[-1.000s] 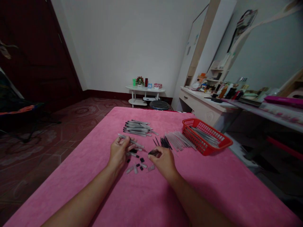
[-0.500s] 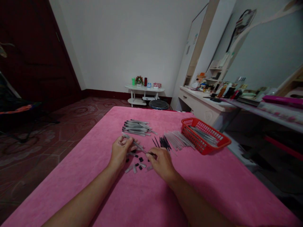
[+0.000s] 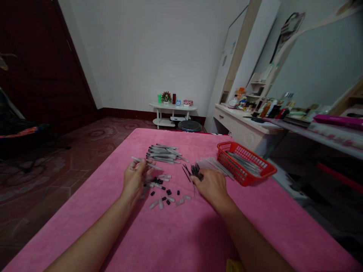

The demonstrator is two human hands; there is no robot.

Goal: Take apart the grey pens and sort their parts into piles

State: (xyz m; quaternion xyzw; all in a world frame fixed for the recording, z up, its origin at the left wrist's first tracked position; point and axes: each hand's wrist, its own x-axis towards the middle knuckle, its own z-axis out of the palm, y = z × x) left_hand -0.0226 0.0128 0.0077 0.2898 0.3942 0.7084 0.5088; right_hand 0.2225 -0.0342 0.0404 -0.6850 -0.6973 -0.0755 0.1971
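Gathering of a pen part: the left hand point(image 3: 134, 178), closed in a pinch, holds a translucent pen barrel point(image 3: 154, 166) aslant above the pink cloth point(image 3: 159, 241), while the right hand point(image 3: 212, 185) bends its fingers over the slim black rods point(image 3: 194, 170) — whether it grips one cannot be told. Clear tubes point(image 3: 208, 163) lie just beyond it, near the red basket point(image 3: 241, 176); small black plugs point(image 3: 168, 192) and translucent caps point(image 3: 161, 204) lie scattered between the hands. The next move probably calls for separating a single rod — a fine fingertip pinch — without disturbing its neighbours.
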